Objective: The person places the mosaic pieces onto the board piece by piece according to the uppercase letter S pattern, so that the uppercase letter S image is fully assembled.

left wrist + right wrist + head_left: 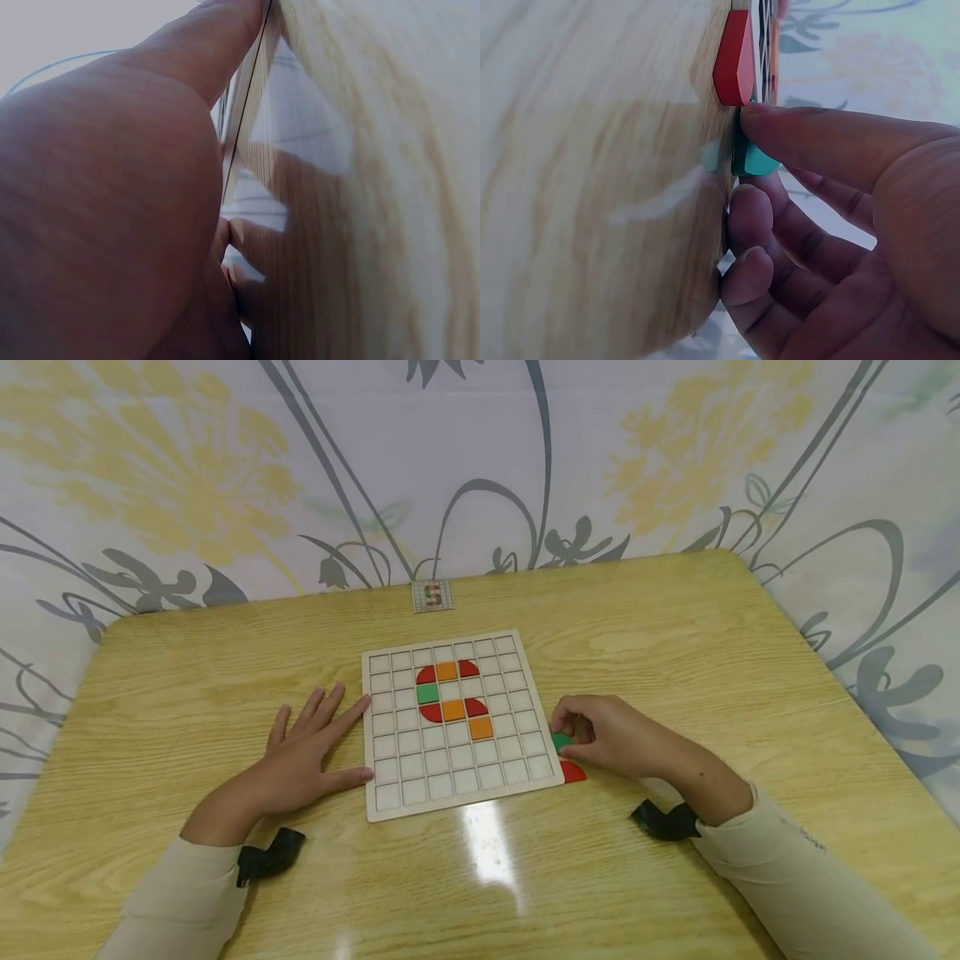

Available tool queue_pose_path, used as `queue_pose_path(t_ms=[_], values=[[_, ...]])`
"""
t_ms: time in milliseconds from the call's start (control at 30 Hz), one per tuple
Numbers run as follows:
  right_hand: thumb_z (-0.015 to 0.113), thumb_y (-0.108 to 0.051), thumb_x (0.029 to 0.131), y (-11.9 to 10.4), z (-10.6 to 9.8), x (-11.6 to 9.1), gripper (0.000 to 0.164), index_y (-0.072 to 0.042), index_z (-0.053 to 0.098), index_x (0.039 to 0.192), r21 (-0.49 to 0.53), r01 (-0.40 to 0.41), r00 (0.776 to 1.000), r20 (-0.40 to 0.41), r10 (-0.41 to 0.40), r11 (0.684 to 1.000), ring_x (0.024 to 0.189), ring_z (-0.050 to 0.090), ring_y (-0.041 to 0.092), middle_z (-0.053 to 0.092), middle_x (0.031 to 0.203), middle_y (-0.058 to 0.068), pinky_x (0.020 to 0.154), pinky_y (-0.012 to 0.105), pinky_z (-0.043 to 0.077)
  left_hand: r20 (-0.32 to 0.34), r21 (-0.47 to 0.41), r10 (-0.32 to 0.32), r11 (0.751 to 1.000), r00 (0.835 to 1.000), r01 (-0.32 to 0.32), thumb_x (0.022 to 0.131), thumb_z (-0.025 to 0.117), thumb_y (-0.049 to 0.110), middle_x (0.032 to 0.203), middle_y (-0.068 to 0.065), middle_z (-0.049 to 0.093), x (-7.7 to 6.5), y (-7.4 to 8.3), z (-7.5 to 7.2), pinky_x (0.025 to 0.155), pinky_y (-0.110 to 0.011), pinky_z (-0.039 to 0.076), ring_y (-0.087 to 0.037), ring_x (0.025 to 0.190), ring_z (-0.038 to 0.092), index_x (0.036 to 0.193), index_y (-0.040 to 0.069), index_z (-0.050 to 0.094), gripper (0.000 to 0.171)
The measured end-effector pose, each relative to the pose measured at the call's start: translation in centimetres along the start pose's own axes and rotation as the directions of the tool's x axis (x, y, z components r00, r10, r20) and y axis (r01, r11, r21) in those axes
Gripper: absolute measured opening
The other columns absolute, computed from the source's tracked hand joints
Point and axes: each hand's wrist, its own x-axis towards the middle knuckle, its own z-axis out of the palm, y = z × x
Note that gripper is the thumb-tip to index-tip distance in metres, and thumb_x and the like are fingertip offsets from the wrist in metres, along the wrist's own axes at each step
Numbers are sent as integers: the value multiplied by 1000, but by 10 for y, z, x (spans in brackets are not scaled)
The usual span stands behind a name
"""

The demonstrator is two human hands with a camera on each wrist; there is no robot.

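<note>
A white gridded board [390, 768] lies on the table. On it, several red rounded tiles [426, 675], three orange square tiles [481, 727] and a green square tile [427, 693] form a curving shape. My left hand [303, 764] is spread flat at the board's left side, its thumb and index fingertips touching the edge. At the right edge, my right hand [611, 737] pinches a green rounded tile [754, 159] between thumb and fingers. Just in front of it a loose red rounded tile [572, 772] lies against the board's lower right corner.
Near the table's back edge lies a small card [432, 596] with a picture of a tile pattern on a grid. The wood-grain table [675, 627] meets a flower-patterned cloth [480, 452] behind and at both sides. Black wrist mounts [272, 857] stick out from both sleeves.
</note>
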Motion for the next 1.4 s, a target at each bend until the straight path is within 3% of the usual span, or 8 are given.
queue_pose_path(t_ms=[333,667,1200,1400], values=[[73,-6,91,0,-4,-2,14,-14,64,98,22,-3,1000,8,3,1000,76,59,11,63,84,-4,67,23,52,-5,5,1,1000,1000,-1,92,63,58,170,-11,-7,1,-1,1,116,-66,-17,-38,155,-14,162,31,12,91],[73,-4,91,-11,-5,4,13,-12,65,97,83,22,999,-37,-19,996,80,60,14,66,89,-1,71,24,54,-8,1,4,1000,1000,-4,92,63,58,170,-11,-7,1,-2,2,116,-65,-18,-38,155,-14,162,31,12,91],[65,1,90,-43,3,29,13,-10,66,98,17,116,991,-71,-115,993,81,57,13,66,90,2,69,24,52,-14,9,7,1000,1000,-7,92,62,60,170,-11,-6,1,-4,3,116,-66,-16,-38,155,-13,162,32,12,91],[65,2,88,-54,6,35,17,-10,66,100,1,117,992,-50,-116,993,84,57,13,66,91,0,71,24,52,-13,5,-2,1000,1000,2,91,63,59,170,-11,-5,0,-2,2,116,-65,-17,-38,155,-13,162,31,13,91]])
